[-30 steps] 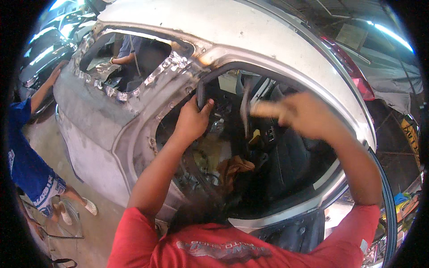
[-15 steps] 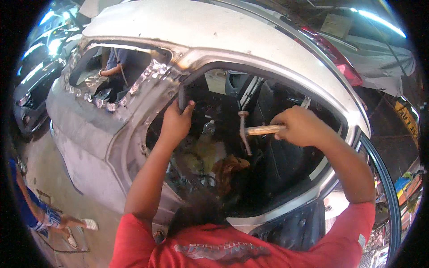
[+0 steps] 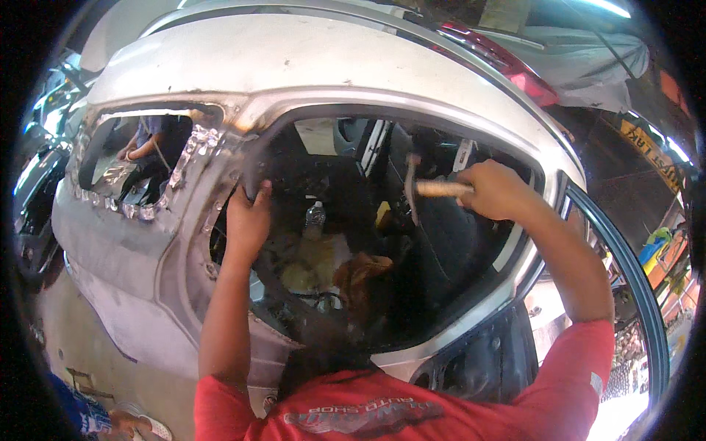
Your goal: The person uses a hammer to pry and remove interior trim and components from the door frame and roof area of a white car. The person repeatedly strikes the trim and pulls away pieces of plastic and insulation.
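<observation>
My left hand grips a dark strip at the left edge of the white car's doorway. In my right hand is the wooden handle of a hammer, its metal head hanging slightly blurred within the opening. Inside the car lie a clear plastic bottle, a yellow block and a brown cloth, with a dark seat at the right. Left of my hand, bare, patched metal surrounds a smaller window opening.
An open door stands at my right. A person's arm and body show through the small window. Another person's legs are at lower left, near a dark vehicle. A covered shape is at upper right.
The hammer and my right hand, earlier blurred in a swing, are a little higher than half a second ago. The view has shifted, and the person at left has slipped toward the lower corner.
</observation>
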Demonstrator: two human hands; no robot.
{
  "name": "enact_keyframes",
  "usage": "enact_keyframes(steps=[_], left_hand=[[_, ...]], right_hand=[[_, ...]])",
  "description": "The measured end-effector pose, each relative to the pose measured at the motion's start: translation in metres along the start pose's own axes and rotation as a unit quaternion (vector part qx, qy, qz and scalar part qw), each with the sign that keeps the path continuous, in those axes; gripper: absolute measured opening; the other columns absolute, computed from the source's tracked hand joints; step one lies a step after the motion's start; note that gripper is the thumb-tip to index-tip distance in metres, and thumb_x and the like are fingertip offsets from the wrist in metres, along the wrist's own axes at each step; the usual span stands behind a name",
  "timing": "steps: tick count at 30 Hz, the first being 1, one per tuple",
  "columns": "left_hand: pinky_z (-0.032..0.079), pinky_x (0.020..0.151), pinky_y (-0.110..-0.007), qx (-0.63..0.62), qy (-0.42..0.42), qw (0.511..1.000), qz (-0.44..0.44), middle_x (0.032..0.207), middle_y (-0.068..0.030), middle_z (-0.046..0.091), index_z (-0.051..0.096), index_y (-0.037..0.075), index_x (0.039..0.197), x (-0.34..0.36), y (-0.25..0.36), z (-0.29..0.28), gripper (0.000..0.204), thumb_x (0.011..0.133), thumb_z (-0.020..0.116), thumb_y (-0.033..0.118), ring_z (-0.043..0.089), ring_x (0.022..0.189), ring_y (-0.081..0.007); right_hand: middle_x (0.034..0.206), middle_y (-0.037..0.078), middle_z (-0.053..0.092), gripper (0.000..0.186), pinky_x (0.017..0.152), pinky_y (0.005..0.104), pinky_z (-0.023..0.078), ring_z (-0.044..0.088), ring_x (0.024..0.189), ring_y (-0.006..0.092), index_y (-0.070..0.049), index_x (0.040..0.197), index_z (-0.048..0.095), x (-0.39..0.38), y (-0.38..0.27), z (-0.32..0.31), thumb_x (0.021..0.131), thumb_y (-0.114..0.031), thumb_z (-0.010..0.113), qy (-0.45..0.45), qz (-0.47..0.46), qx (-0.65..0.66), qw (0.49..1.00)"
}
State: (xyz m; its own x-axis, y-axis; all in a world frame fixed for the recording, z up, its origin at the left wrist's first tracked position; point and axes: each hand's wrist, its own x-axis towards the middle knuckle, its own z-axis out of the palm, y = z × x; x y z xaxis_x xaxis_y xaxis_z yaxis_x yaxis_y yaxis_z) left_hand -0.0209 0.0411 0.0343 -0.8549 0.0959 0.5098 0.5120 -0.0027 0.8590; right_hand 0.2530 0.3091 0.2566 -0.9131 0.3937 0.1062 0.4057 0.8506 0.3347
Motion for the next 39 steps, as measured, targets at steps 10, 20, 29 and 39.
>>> enact_keyframes(steps=[10, 20, 29, 39], left_hand=[[0.054, 0.097, -0.041, -0.020, -0.039, 0.999, -0.022, 0.111, -0.0191, 0.079, 0.070, -0.005, 0.129, 0.007, -0.008, -0.007, 0.041, 0.110, 0.071, 0.031, 0.073, 0.102, -0.0284], [0.050, 0.072, -0.042, -0.016, -0.010, 0.999, 0.033, 0.078, -0.0101, 0.068, 0.070, -0.005, 0.119, 0.010, -0.020, 0.000, 0.041, 0.109, 0.072, 0.035, 0.059, 0.072, -0.0201], [0.056, 0.086, -0.044, 0.000, -0.028, 0.999, -0.044, 0.097, -0.0193, 0.079, 0.071, -0.005, 0.122, -0.003, -0.021, -0.018, 0.053, 0.104, 0.076, 0.044, 0.073, 0.088, -0.0278], [0.060, 0.074, -0.047, 0.218, 0.172, 0.959, 0.061, 0.096, -0.0224, 0.078, 0.076, 0.003, 0.121, -0.074, -0.070, -0.070, 0.041, 0.097, 0.085, 0.035, 0.078, 0.086, -0.0422]], right_hand=[[0.107, 0.021, 0.079, 0.031, 0.092, 0.0528, 0.058, 0.075, 0.106, 0.0424, -0.011, 0.114, 0.083, -0.009, 0.051, 0.003, 0.089, -0.029, 0.085, 0.023, 0.144, -0.025, 0.989], [0.109, 0.022, 0.081, 0.039, 0.097, 0.0526, 0.061, 0.077, 0.106, 0.0428, -0.010, 0.118, 0.083, -0.020, 0.094, -0.013, 0.090, -0.037, 0.085, 0.019, 0.231, -0.074, 0.970], [0.114, 0.026, 0.077, 0.042, 0.097, 0.0556, 0.056, 0.073, 0.110, 0.0463, -0.001, 0.112, 0.077, 0.000, 0.127, 0.049, 0.089, -0.034, 0.088, 0.072, 0.265, -0.100, 0.956], [0.100, 0.002, 0.065, 0.055, 0.063, 0.0260, 0.054, 0.060, 0.075, 0.0100, -0.001, 0.137, 0.063, -0.015, -0.014, 0.215, 0.095, -0.028, 0.087, 0.070, 0.064, 0.665, 0.741]])
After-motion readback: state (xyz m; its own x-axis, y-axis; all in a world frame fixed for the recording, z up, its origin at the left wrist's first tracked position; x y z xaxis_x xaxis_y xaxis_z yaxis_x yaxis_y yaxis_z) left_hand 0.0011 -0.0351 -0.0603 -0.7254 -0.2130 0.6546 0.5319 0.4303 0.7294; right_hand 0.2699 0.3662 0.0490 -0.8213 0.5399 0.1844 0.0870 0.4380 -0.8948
